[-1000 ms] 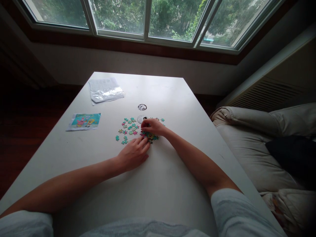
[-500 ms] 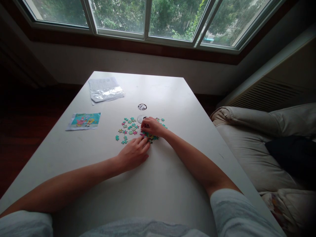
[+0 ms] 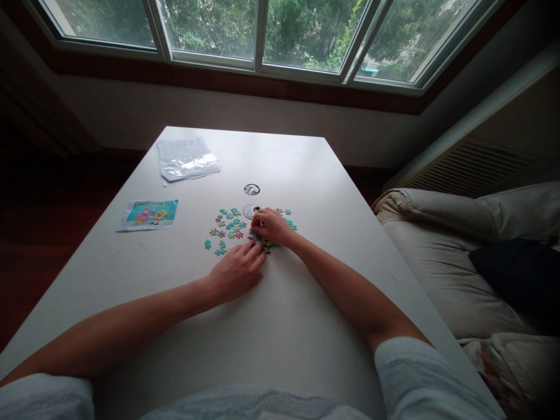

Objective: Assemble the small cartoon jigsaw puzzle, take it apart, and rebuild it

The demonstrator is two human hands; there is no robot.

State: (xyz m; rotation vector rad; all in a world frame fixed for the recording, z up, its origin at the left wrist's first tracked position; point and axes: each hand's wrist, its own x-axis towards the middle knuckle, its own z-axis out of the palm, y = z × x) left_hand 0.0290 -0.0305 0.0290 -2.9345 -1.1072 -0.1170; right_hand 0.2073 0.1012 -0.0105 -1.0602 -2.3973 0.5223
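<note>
Small jigsaw puzzle pieces (image 3: pixel 231 225), mostly teal and green with some pink and yellow, lie spread over the middle of the white table (image 3: pixel 306 315). My left hand (image 3: pixel 238 269) rests palm down at the near edge of the pile, its fingers stretched out and touching pieces there. Just above the pile, my right hand (image 3: pixel 271 225) has thumb and fingertips pinched together on a puzzle piece, mostly hidden by the fingers. More pieces (image 3: pixel 289 221) show beyond the right hand, and others are covered by both hands.
A picture card (image 3: pixel 151 215) with colourful cartoon figures lies to the left. Farther back are papers with a clear plastic bag (image 3: pixel 188 158). Two round inserts (image 3: pixel 252 189) (image 3: pixel 250 210) are set behind the pile. A beige sofa (image 3: pixel 420 245) stands along the right.
My right hand has shifted very slightly over the pile, its fingers still pinched. The left hand stays in place, and the scattered pieces look the same.
</note>
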